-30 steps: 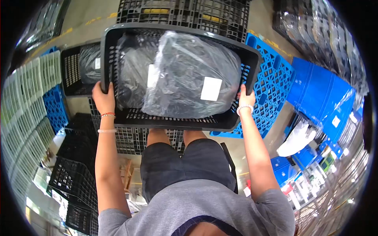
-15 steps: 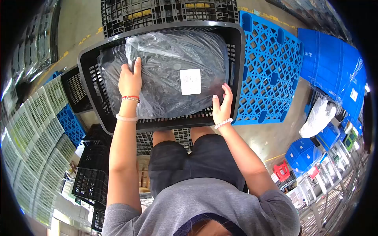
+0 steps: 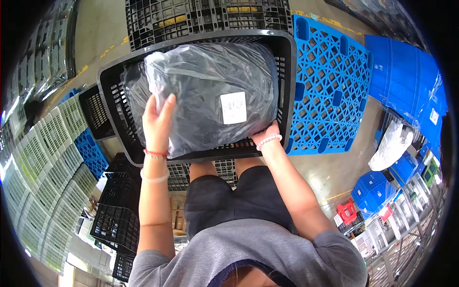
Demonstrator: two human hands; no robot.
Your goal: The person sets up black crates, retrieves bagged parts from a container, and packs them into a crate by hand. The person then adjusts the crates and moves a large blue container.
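The dark, plastic-wrapped package [image 3: 210,86] is lying inside the black basket [image 3: 215,33], its white label [image 3: 233,107] facing up and its near edge hanging over the basket's near side. Another wrapped bundle [image 3: 135,91] is showing beneath it on the left. The left hand [image 3: 157,122] is resting on the package's left part, thumb and fingers spreading apart rather than pinching, probably steadying the loose plastic. The right hand [image 3: 266,135] is tucking its fingers down by the near right corner, seemingly for support from below; they are hiding, so I cannot tell whether they are gripping.

Half a second ago, the right fingers were showing spread along the package's right side; now they are disappearing under it. The left hand is sitting nearer the body, and so is the package's near edge.

Beyond, a black pallet [image 3: 210,16] and a blue pallet [image 3: 330,86] are flanking the basket.
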